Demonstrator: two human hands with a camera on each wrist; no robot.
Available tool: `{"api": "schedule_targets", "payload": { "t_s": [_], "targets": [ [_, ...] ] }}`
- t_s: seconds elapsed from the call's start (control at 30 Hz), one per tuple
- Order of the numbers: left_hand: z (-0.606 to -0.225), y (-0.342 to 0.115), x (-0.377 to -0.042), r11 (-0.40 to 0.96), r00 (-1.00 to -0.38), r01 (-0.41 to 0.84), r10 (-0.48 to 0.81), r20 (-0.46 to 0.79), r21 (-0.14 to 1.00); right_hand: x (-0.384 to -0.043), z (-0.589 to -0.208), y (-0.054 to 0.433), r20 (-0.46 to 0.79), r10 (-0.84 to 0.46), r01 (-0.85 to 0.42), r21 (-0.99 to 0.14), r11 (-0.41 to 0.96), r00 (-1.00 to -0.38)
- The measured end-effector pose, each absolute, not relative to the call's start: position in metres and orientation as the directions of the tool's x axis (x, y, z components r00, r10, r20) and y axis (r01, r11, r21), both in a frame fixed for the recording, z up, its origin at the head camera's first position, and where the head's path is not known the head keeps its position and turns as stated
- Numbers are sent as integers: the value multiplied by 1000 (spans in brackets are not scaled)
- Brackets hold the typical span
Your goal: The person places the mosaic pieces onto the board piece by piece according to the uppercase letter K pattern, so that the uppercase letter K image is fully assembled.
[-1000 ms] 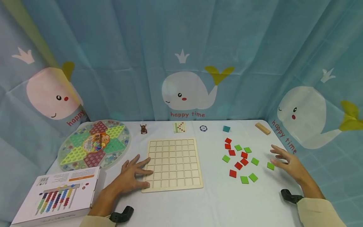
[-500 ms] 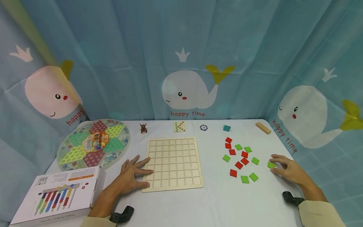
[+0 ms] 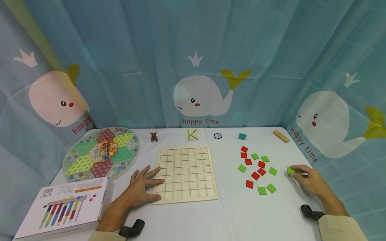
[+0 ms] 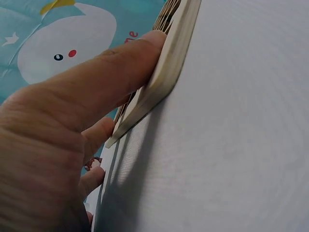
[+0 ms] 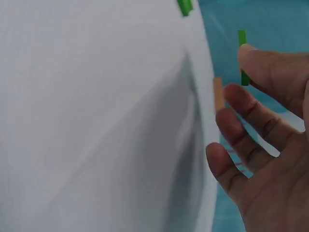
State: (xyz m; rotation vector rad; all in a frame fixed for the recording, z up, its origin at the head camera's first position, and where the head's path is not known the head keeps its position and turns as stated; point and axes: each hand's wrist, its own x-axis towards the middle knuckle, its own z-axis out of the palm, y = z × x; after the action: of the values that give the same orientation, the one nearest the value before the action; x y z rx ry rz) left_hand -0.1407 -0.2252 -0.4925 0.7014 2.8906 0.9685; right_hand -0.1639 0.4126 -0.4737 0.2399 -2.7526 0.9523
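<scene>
Curtained play nook recorded; room type not determinable. White-clothed table (image 3: 232,219) enclosed by whale-print curtain (image 3: 135,47) beyond left hand (image 3: 137,188) and right hand (image 3: 312,182); star-patterned game board (image 3: 101,152) seen past the left.

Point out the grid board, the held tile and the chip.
Grid board (image 3: 185,175): head view, on its middle squares.
Held tile (image 3: 290,170): head view, on its exposed green part.
Chip (image 3: 217,136): head view, centre of its face.
</scene>
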Motion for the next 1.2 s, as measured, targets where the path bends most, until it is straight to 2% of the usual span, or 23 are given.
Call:
{"api": "schedule_targets", "payload": {
  "t_s": [0.3,0.43,0.8,1.2],
  "targets": [
    [-491,-224,-141,722,-899,416,418,129,553,-177,-472,408,404,-125,-378,-639,671,-906],
    [-491,-224,-141,728,-902,412,411,132,549,-167,-434,372,406,-172,-419,-665,618,-897],
    [-492,-224,-141,731,-909,395,400,120,557,-158,-359,280,510,-320,-596,-590,545,-798],
    [-491,-224,-141,740,-911,390,398,109,548,-187,-361,232,501,-384,-631,-616,471,-776]
  ]
}}
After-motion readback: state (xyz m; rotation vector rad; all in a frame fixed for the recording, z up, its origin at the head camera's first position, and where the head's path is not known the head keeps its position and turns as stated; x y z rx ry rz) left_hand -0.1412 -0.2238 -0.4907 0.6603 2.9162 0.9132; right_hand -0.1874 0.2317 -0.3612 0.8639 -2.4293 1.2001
